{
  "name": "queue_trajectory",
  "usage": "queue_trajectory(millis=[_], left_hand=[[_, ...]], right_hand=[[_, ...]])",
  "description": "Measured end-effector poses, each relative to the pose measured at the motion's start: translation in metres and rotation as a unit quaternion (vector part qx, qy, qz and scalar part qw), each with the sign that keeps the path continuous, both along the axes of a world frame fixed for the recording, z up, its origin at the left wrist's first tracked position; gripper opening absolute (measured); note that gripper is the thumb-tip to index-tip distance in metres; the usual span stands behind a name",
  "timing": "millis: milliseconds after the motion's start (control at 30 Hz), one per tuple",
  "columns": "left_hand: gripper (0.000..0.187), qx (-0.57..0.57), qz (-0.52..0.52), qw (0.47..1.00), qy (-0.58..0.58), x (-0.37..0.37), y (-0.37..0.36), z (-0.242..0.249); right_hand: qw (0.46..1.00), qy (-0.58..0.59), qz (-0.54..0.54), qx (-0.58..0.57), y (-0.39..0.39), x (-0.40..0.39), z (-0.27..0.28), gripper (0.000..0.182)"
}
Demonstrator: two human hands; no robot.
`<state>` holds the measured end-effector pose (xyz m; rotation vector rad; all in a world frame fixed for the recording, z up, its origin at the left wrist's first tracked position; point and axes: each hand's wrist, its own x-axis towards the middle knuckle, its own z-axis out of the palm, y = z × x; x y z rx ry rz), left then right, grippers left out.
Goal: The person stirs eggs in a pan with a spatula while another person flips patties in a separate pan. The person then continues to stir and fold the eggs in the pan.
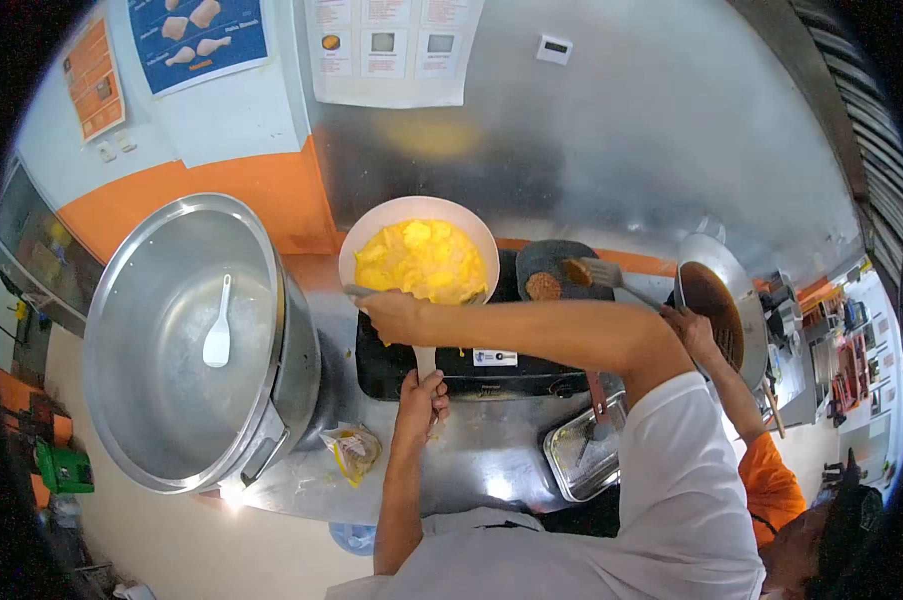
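My left hand (423,402) is closed round the pale handle of a light-coloured pan (351,240). Yellow scrambled egg (421,260) fills much of this pan, which sits on the left side of a black stove (381,365). Reaching across from the right, my right hand (396,315) grips a grey utensil (356,290) at the pan's near left edge; the utensil's far end is hard to make out. Beside the pan, a dark pan (561,255) holds a brown patty (543,287); its reddish handle (595,392) points toward me.
A big metal pot (106,400) with a white paddle (218,325) stands left. Near the counter edge lie a plastic packet (353,452) and a metal tray (571,485). At right, a co-worker's hand (691,335) holds a spatula (606,272) beside a wok (754,335).
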<state>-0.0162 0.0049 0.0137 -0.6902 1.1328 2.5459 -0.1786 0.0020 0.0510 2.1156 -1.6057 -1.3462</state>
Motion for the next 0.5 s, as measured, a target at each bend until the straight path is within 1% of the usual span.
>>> queue_trajectory(millis=[67, 100, 167, 200, 233, 267, 300, 367, 400, 467, 500], left_hand=[[0.019, 0.006, 0.002, 1.0, 0.008, 0.001, -0.001, -0.004], [0.019, 0.01, 0.002, 1.0, 0.008, 0.001, -0.001, -0.006], [0.02, 0.012, 0.006, 1.0, 0.015, 0.003, -0.001, -0.011], [0.02, 0.014, 0.005, 1.0, 0.017, 0.002, -0.001, -0.009], [0.02, 0.015, 0.006, 1.0, 0.02, 0.002, -0.001, -0.008], [0.02, 0.016, 0.009, 1.0, 0.019, 0.003, 0.0, -0.006], [0.02, 0.019, 0.013, 1.0, 0.02, 0.003, 0.0, -0.004], [0.021, 0.02, 0.01, 1.0, 0.019, 0.004, 0.0, -0.004], [0.022, 0.019, 0.004, 1.0, 0.015, 0.003, -0.001, -0.005], [0.022, 0.011, 0.006, 1.0, 0.014, 0.002, -0.001, -0.006], [0.021, 0.004, 0.007, 1.0, 0.008, 0.004, 0.0, -0.007]], right_hand=[[0.991, 0.117, 0.018, 0.055, 0.02, 0.008, -0.001, 0.019], [0.991, 0.123, 0.023, 0.056, 0.026, 0.014, 0.006, 0.019], [0.989, 0.142, -0.031, 0.036, 0.036, 0.025, 0.023, 0.013], [0.988, 0.148, -0.029, 0.035, 0.041, 0.023, 0.028, 0.013], [0.985, 0.168, 0.007, 0.043, 0.047, 0.024, 0.031, 0.009], [0.98, 0.185, 0.043, 0.05, 0.049, 0.027, 0.032, 0.009], [0.98, 0.188, 0.045, 0.05, 0.052, 0.023, 0.022, 0.009], [0.957, 0.283, -0.024, -0.055, 0.058, 0.012, -0.015, 0.019], [0.957, 0.284, -0.023, -0.055, 0.058, 0.015, -0.016, 0.019], [0.929, 0.365, -0.058, -0.006, 0.054, 0.018, -0.018, 0.018], [0.929, 0.365, -0.058, -0.007, 0.053, 0.019, -0.018, 0.018]])
